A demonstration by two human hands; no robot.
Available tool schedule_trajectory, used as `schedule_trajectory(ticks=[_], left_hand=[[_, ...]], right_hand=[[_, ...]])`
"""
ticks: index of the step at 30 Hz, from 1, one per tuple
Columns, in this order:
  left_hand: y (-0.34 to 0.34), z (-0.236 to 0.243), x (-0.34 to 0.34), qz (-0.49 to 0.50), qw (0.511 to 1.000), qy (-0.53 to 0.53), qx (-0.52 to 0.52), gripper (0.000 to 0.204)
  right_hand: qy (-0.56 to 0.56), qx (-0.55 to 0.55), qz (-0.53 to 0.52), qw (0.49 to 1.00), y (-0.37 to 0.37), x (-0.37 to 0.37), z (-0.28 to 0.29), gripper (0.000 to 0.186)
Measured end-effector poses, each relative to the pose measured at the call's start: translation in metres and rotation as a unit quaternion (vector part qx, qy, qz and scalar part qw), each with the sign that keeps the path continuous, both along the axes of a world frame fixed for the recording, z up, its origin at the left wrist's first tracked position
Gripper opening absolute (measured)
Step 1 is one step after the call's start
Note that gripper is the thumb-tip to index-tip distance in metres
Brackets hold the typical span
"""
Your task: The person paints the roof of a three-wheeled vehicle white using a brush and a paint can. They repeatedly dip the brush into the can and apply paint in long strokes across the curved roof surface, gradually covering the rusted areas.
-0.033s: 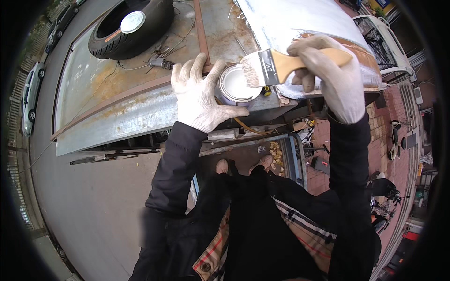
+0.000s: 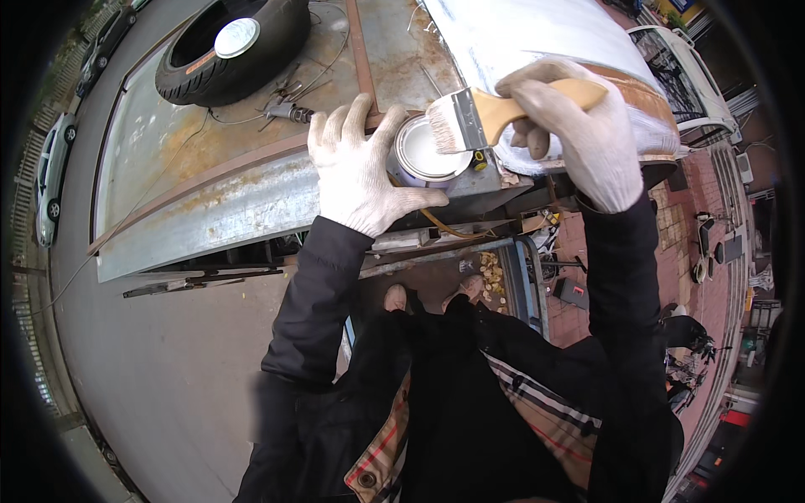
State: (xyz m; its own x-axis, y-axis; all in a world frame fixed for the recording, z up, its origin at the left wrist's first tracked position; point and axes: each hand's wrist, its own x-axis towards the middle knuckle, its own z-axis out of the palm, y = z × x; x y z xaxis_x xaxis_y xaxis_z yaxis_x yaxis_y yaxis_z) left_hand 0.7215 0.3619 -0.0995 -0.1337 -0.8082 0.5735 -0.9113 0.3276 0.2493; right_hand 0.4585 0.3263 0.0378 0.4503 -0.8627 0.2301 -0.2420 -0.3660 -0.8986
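A round can of white paint (image 2: 417, 178) stands at the near edge of the rusty metal top. My left hand (image 2: 356, 172), in a whitish knit glove, sits against the can's left side. Its forefinger and thumb reach round the rim while the other fingers spread out. In my gloved right hand (image 2: 591, 138), the wooden handle of a wide paintbrush (image 2: 495, 113) is pinched between thumb and fingers. The brush lies tilted over the can's right part, its white-coated bristles above the opening. Whether the bristle tips touch the paint or rim I cannot tell.
On the metal top (image 2: 243, 210) lie a black tyre (image 2: 251, 71) with a white round lid (image 2: 236, 38) on it, and a small metal tool (image 2: 289, 111) beside wires. Right of the can rises a curved panel (image 2: 520, 42), largely white-painted. A blue metal rail (image 2: 537, 285) stands by my feet.
My right hand and the paintbrush have shifted slightly to the left, further over the can. My left hand stays at the can.
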Motion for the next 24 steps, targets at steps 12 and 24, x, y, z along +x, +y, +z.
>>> schedule_trajectory(ticks=[12, 24], left_hand=[[0.0, 0.001, 0.004, -0.018, 0.998, 0.056, 0.011, 0.123], [-0.001, 0.002, 0.005, -0.023, 0.998, 0.055, -0.007, 0.119]], right_hand=[[0.239, -0.058, -0.061, 0.967, -0.02, 0.056, -0.02, 0.036], [-0.18, 0.18, -0.163, 0.953, -0.018, -0.011, -0.078, 0.033]])
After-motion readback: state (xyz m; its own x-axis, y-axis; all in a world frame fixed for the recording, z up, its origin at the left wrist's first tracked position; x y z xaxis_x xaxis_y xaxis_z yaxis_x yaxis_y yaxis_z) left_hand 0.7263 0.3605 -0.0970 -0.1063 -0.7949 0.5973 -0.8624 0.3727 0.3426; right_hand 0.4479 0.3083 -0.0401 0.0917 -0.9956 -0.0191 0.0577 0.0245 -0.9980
